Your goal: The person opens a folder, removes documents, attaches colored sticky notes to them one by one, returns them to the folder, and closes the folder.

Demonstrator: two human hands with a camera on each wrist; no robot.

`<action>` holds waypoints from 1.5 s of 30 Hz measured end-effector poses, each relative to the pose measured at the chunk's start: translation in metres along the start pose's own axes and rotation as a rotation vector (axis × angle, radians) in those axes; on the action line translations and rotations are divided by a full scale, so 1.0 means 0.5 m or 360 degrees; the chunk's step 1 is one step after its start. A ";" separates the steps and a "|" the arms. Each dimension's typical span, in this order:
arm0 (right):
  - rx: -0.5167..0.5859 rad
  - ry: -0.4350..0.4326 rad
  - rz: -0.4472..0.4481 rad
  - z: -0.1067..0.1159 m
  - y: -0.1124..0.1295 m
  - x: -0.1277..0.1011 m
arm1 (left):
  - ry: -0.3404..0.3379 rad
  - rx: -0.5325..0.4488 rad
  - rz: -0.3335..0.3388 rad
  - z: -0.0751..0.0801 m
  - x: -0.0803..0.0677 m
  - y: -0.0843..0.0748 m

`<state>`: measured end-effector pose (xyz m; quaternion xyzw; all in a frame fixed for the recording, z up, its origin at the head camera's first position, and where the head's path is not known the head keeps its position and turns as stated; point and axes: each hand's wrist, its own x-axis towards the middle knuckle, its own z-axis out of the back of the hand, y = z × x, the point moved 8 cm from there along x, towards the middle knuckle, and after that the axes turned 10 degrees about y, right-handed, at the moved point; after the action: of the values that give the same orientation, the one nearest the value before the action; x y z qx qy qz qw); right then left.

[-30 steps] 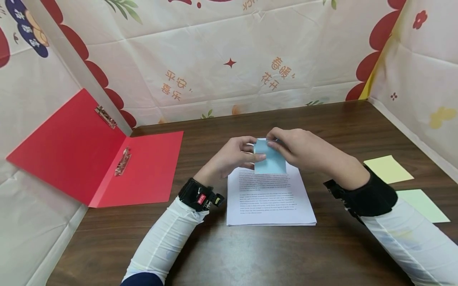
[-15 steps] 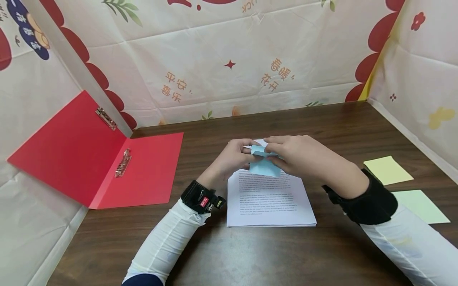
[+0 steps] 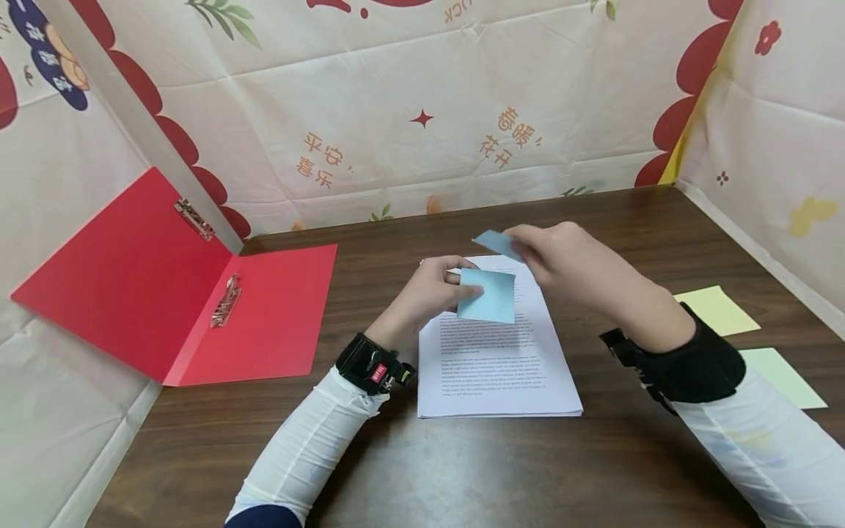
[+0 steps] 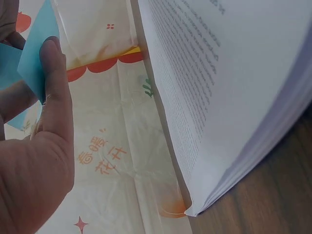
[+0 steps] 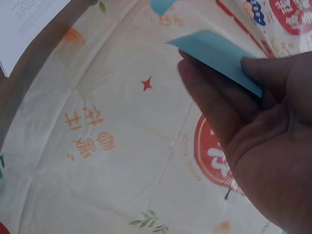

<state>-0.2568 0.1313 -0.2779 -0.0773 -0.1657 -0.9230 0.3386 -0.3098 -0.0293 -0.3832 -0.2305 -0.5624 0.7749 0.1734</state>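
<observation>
My left hand (image 3: 429,293) pinches a light blue sticky note (image 3: 495,299) above the upper part of a stack of printed sheets (image 3: 498,378), its thumb on the note's face. Whether this is one sheet or a thin pad, I cannot tell. A second blue sticky note (image 3: 496,243) is held by my right hand (image 3: 574,257), a little higher and to the right, apart from the first. In the right wrist view this blue note (image 5: 219,53) lies tilted between thumb and fingers. The left wrist view shows the thumb pressed on the other note (image 4: 41,48).
An open red folder (image 3: 284,315) with metal clips stands at the left, one cover leaning on the wall cloth. On the right of the brown table (image 3: 502,469) lie a yellow sticky note (image 3: 716,309) and a pale green one (image 3: 782,378), partly behind the right forearm.
My right hand has peeled a blue note off the one in my left hand, folding it over and then lifting it up and away. The left hand stays nearly still.
</observation>
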 end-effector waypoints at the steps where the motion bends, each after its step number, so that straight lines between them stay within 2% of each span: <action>1: 0.0030 -0.0041 -0.0027 0.007 -0.009 0.000 | -0.0003 0.0001 -0.0004 0.003 0.000 0.000; 4: 0.0027 -0.0148 -0.0080 0.023 -0.033 -0.001 | -0.0046 0.0006 -0.0019 0.020 -0.002 -0.004; 7: -0.0074 -0.0108 -0.0040 0.010 -0.054 0.005 | -0.0119 -0.0053 -0.0039 0.047 -0.009 -0.011; 13: -0.0200 0.0297 0.0096 -0.099 -0.080 0.019 | -0.0245 -0.0177 -0.0094 0.092 -0.029 -0.030; 18: -0.0128 0.0539 0.0177 -0.171 -0.070 0.016 | -0.0259 -0.0166 -0.0117 0.101 -0.030 -0.040; 21: -0.0084 0.0658 0.0205 -0.199 -0.057 0.014 | -0.0253 -0.0150 -0.0121 0.102 -0.028 -0.042; 31: -0.0119 0.0951 0.0192 -0.256 -0.037 0.012 | -0.0248 -0.0110 -0.0081 0.100 -0.028 -0.034; 37: -0.0086 0.0990 0.0150 -0.267 -0.033 0.011 | -0.0242 -0.0091 -0.0088 0.100 -0.027 -0.031; 43: -0.0207 0.0847 0.0222 -0.257 -0.015 0.015 | -0.0226 -0.0084 -0.0093 0.096 -0.027 -0.029; 45: -0.0223 0.0843 0.0216 -0.262 -0.014 0.016 | -0.0223 -0.0093 -0.0094 0.096 -0.026 -0.029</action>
<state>-0.2713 0.0844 -0.3998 0.1326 -0.0016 -0.8955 0.4249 -0.3253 -0.0696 -0.3549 -0.1640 -0.6022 0.7668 0.1497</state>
